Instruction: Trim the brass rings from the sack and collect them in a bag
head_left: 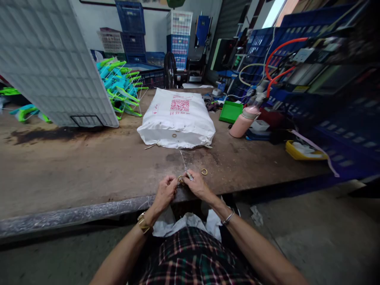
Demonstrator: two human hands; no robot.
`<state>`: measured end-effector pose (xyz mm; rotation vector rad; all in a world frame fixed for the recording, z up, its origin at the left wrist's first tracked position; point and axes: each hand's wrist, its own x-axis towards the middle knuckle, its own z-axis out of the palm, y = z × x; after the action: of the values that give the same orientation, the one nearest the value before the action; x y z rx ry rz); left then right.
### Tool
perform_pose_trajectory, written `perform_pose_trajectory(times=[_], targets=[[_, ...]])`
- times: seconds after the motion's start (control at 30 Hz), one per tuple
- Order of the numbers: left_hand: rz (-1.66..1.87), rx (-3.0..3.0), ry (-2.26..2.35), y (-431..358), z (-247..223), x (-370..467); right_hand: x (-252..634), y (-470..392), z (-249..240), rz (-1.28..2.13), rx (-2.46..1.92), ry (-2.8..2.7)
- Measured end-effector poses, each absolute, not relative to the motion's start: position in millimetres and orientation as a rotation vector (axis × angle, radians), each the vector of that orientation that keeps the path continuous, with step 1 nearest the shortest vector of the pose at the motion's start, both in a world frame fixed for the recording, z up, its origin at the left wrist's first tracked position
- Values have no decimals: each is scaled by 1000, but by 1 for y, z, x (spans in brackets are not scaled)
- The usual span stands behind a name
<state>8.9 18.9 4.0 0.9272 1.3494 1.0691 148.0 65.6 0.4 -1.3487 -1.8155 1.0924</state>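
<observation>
Near the bottom centre of the frame, the person's two hands work close together above the front edge of a brown counter (89, 166). The right hand (196, 185) is closed on a small silvery metal piece (189, 175), which sticks up past the thumb. Just left of that piece, between the two hands, is a brass-coloured ring (180, 179), touching the right hand's fingertips. The left hand (166, 189) has its fingers drawn narrowly together at the ring's left side; the ring is so small here that I cannot tell whether those fingers grip it or only touch it. A loose ring (204, 171) lies flat on the counter just right of the right hand. A gold-coloured watch (143, 222) circles the left wrist and a silvery bracelet (228, 217) the right. Beyond the hands, in the middle of the frame, a plump white sack (178, 122) with red printing lies on the counter, a small round ring-like shape showing on its near side. Left of the sack is a heap of green and turquoise plastic pieces (123, 85), partly behind a large ribbed white panel (59, 59) at the upper left. Right of the sack are a green tray (231, 112), a pink bottle (242, 124) leaning to the right, and, at the far right, a yellow tray (299, 157).
</observation>
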Motion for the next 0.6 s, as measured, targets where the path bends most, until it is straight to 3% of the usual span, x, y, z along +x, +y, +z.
perform_pose_trajectory(times=[0.6], targets=[[1112, 543, 1232, 24, 17, 8, 131, 43, 7, 1126, -1208, -1831]])
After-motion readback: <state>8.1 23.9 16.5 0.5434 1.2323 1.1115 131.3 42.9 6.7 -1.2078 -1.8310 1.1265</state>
